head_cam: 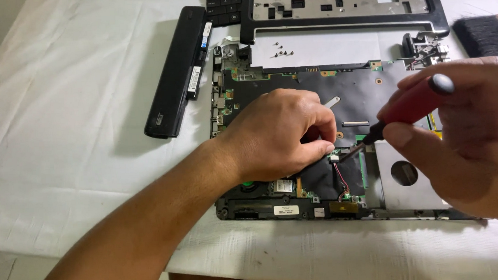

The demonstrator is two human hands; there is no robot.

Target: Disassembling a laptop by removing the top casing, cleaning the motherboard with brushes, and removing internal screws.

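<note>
Head view: your left hand (281, 135) rests on the opened laptop base (319, 147) at table centre, fingertips pinched at a small white connector (334, 157) on the board, while your right hand (471, 136) grips a red screwdriver (413, 107) with its tip at that same connector. Beside the base on the white cloth (66, 112) lie a black battery (177, 72) to the left, loose screws (282, 51) and the palmrest cover (345, 4) behind, and a brush (487, 32) at far right.

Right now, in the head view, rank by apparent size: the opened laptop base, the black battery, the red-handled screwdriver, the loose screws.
1. Opened laptop base
2. Black battery
3. Red-handled screwdriver, though it is nearer the camera, so unsure
4. Loose screws
</note>
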